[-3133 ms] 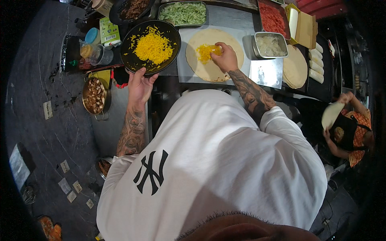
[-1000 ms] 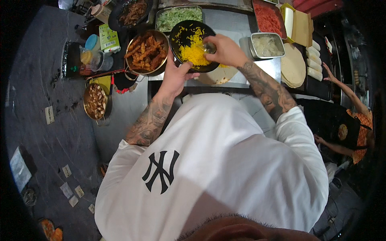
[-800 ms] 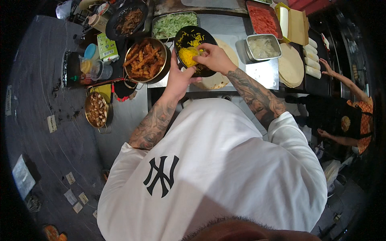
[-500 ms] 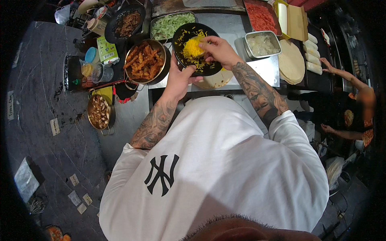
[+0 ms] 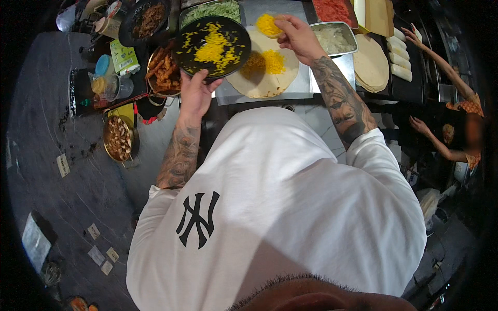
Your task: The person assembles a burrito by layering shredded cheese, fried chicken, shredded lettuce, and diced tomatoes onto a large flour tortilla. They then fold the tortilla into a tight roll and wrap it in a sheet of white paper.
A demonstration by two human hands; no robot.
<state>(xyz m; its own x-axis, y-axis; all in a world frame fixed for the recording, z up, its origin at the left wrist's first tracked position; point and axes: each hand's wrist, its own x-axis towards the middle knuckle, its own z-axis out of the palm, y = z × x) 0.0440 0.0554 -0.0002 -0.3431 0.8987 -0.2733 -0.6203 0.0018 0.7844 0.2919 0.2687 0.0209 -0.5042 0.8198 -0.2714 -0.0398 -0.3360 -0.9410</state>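
Left hand reached left of round pale flatbread, clamped on round black pan, right hand hovered near flatbread's far-right edge, pinching small round yellow-filled cup

Some fingers of left hand hidden beneath black pan. Same pan covers part of flatbread, right side of pan of brown strips, near side of greens tray. Greens tray and red tray, along far edge of table, cut off above. Right hand hides part of small cup.
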